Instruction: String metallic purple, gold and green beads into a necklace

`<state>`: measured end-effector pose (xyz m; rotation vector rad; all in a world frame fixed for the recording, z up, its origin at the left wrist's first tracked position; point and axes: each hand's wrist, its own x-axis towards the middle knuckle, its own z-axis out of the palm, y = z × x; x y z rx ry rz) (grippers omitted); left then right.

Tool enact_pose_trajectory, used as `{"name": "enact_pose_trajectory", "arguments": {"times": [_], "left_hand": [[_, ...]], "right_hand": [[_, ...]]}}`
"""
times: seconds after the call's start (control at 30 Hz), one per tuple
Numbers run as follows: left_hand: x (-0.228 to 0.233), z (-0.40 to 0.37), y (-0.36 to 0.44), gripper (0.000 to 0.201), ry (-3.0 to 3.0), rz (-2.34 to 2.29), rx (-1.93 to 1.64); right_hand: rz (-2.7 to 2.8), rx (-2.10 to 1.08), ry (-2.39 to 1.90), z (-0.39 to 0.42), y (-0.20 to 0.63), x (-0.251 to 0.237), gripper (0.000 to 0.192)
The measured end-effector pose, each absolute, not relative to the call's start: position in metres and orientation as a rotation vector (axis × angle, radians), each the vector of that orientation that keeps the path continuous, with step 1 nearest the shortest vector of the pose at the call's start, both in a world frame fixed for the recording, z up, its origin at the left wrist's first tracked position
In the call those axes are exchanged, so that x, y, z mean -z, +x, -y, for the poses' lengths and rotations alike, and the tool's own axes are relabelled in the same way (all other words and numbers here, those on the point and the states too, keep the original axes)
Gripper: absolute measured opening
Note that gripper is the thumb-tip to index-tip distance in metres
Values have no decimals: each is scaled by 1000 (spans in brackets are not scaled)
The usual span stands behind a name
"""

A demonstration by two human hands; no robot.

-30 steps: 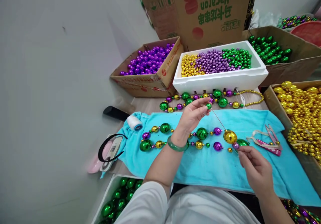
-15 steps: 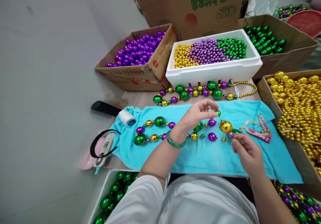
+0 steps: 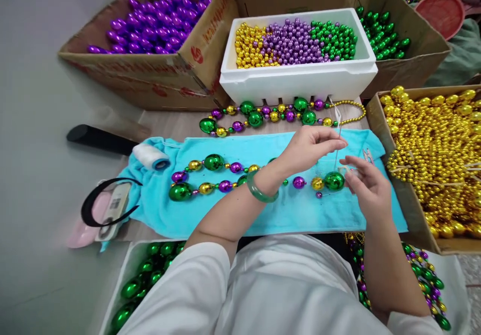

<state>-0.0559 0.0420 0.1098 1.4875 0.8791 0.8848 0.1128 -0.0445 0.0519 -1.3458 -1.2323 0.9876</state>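
Observation:
My left hand [image 3: 313, 144], with a green bangle [image 3: 259, 191] at the wrist, pinches a thin, straight strand [image 3: 337, 154], a thread or a needle, above the blue towel [image 3: 289, 212]. My right hand [image 3: 368, 190] is just to its right, thumb and forefinger curled together around something pale and too small to make out. Close by these fingertips lies a large green bead [image 3: 334, 181], touching a gold bead [image 3: 317, 183]. A small purple bead [image 3: 319, 195] lies below them. The strung beads [image 3: 214, 162] loop leftward on the towel, partly hidden by my left forearm.
A second bead necklace [image 3: 255, 118] lies behind the towel, before a white foam box [image 3: 296, 79] of small beads. Cartons of purple beads [image 3: 150, 27] and gold strands [image 3: 436, 144] flank the table. A thread spool [image 3: 150, 156] and black headband [image 3: 86, 207] lie left.
The view has shifted, bringing the boxes nearer. The green and gold beads between my hands have come down to the towel. My left hand has shifted right, above my right fingertips.

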Motion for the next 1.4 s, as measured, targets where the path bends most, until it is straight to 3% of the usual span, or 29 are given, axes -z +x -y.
{"name": "enact_pose_trajectory", "arguments": {"times": [0.27,0.5,0.7,0.83,0.9,1.03,1.3,1.4], "left_hand": [[-106,-49,-33,21,1520,-776,-981],[-54,4,-88,22,2060,-1027,-926],[-6,79,-149,33,2323,-1307,-635],[17,96,-158,31,2241,-1396,-580],[20,96,-154,29,2228,-1415,-621],[16,94,-141,26,2340,-1341,-673],[11,92,-109,31,2463,-1321,-425],[5,82,-98,33,2282,-1298,-504]], "right_hand": [[1159,-1182,-1282,34,116,-37,17],[1094,-930,-1295,51,137,-27,10],[1030,-892,-1308,74,135,-16,27],[1033,-892,-1304,81,128,-11,17],[1062,-885,-1320,82,126,-10,13],[1249,-733,-1421,90,122,-6,29],[1549,-541,-1461,112,115,11,32],[1556,-587,-1457,114,112,10,23]]}}
